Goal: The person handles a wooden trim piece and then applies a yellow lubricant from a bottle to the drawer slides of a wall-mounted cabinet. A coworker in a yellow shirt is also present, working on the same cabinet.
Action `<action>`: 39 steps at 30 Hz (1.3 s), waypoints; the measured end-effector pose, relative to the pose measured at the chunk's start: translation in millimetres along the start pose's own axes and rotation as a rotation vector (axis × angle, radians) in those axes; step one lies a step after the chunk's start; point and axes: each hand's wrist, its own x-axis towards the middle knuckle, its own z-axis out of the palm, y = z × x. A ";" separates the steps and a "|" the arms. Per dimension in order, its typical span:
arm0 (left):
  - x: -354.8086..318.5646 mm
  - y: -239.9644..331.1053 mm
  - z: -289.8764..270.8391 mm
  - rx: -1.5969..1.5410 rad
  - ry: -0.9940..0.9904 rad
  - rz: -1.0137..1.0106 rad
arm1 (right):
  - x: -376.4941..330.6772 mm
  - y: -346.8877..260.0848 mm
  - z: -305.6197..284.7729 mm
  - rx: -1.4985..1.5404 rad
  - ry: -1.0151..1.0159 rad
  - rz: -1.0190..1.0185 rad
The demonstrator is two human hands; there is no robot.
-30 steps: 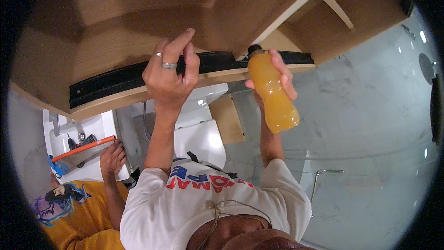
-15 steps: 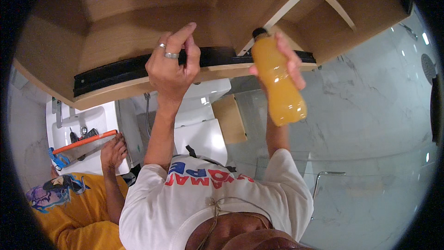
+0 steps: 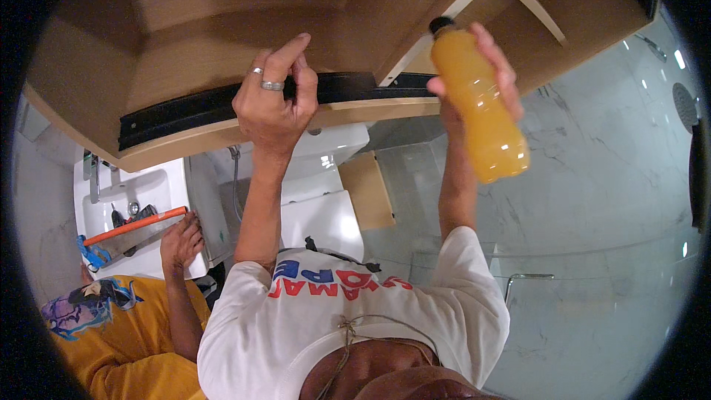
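A clear plastic bottle [image 3: 481,104] of yellow-orange liquid, with a black cap, is tilted so its cap points up and left. My right hand [image 3: 498,78] is wrapped round its upper half, in front of the wooden cabinet [image 3: 252,122]. My left hand [image 3: 275,96], wearing two rings, is at the cabinet's front edge, by the black strip [image 3: 348,89] along it. Its fingers are curled and pressed together; whatever they hold, if anything, is hidden. Whether this hand touches the edge cannot be told.
At the lower left a person in a yellow shirt [image 3: 141,333] has a hand by a white sink [image 3: 167,185]. An orange-framed hacksaw [image 3: 133,227] lies across that sink. Below the cabinet stand a white toilet [image 3: 322,222] and a wooden panel [image 3: 366,191]. Marbled tiles and a shower head [image 3: 684,102] are at right.
My right hand has carried the bottle to the right and slightly up, across the cabinet's front. My left hand has barely moved.
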 end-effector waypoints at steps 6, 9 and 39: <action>-1.0 -0.1 3.1 0.006 0.018 0.015 | -14.8 23.8 7.6 0.096 0.012 -0.199; 0.5 -0.8 5.9 0.027 0.035 0.011 | 6.4 14.5 -1.8 -0.044 -0.064 -0.139; -0.9 2.4 -2.5 -0.012 0.016 -0.023 | 141.7 4.0 -9.4 0.072 0.234 -0.509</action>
